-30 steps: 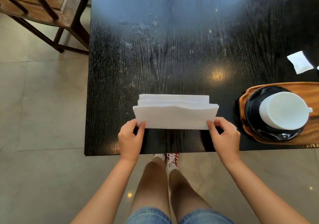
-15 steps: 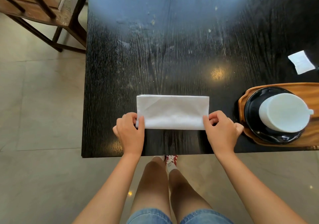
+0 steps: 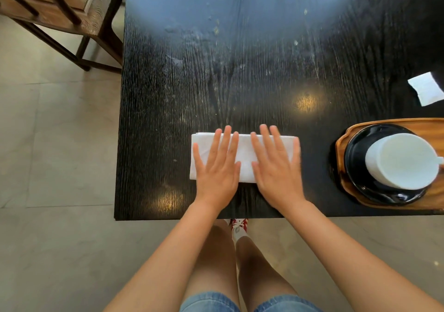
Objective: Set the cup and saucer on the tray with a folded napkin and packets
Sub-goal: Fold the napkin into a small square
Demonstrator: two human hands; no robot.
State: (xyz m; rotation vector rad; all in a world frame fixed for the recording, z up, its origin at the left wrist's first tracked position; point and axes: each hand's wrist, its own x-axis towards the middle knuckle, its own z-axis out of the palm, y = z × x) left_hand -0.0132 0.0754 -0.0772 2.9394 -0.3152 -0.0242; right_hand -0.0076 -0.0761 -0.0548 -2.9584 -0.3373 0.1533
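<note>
Pressing the fold flat: left hand (image 3: 217, 167) and right hand (image 3: 276, 167) spread open, palms down on the folded napkin (image 3: 244, 156), gripping nothing; next, probably pinching its ends and carrying it rightward to the wooden tray (image 3: 394, 123) beside the upturned cup (image 3: 403, 160) on its black saucer (image 3: 360, 182).

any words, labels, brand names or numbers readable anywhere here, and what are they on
None can be read.
white napkin: plain, no print.
white cup: plain, upside down on the black saucer; no mark visible.
wooden tray: no stamp or label visible.
white packet: looks blank; any print is too small to tell.
red and white shoe: a pattern shows, but no legible lettering.
</note>
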